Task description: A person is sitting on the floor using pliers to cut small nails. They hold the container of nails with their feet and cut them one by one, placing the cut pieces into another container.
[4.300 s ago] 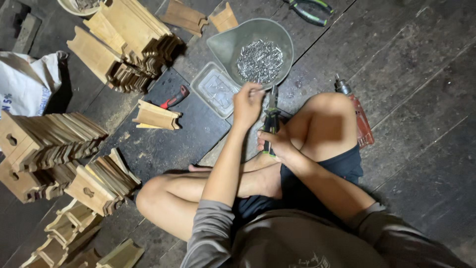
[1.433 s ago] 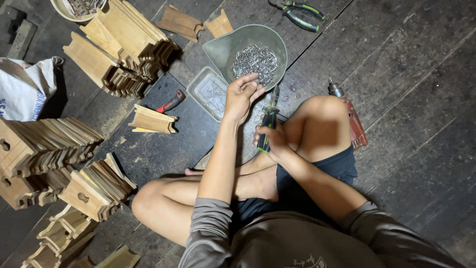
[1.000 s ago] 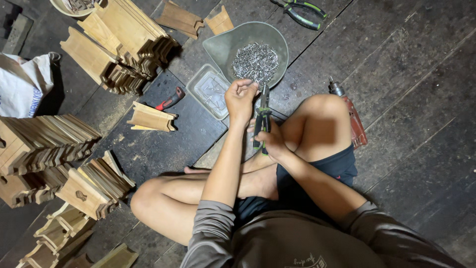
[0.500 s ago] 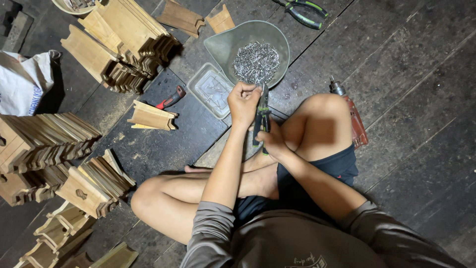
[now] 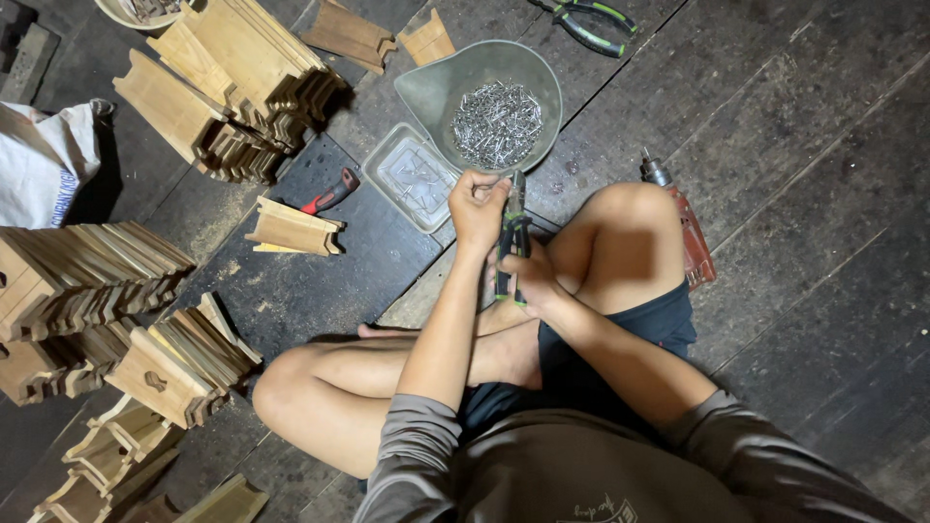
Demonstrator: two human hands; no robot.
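Dark plank floor (image 5: 823, 242), worn and scuffed, carrying everything in view. Seated cross-legged at the near edge, bare knees out to either side, grey sleeves showing at the bottom.

Toward the far left corner: tall stack of wooden parts (image 5: 232, 87), pale, notched, leaning. Along the left edge: second stack of wooden parts (image 5: 77, 281), with a third group of small house-shaped wooden pieces (image 5: 174, 363) just below it. White bag (image 5: 39, 165) against the left edge, between the stacks. Black mat (image 5: 320, 281) near the floor's middle, carrying a single wooden piece (image 5: 291, 230) and a red-handled tool (image 5: 332, 192) just beyond it.

Grey scoop-shaped pan (image 5: 455, 87) at the far middle, holding a heap of small bright metal nails (image 5: 496, 123). Clear plastic tray (image 5: 415, 177) touching the pan's left side. Red power drill (image 5: 683, 228) lying beside the right knee. Green-handled pliers (image 5: 586, 19) at the far edge, well apart from the rest.

Right hand (image 5: 530, 281) closed around the handles of dark green-and-black pliers (image 5: 511, 232), held upright between the knees, nose pointing toward the pan's near rim. Left hand (image 5: 477, 203) clenched at the nose of the pliers, fingertips pinched together; any small item in the pinch too small to tell.
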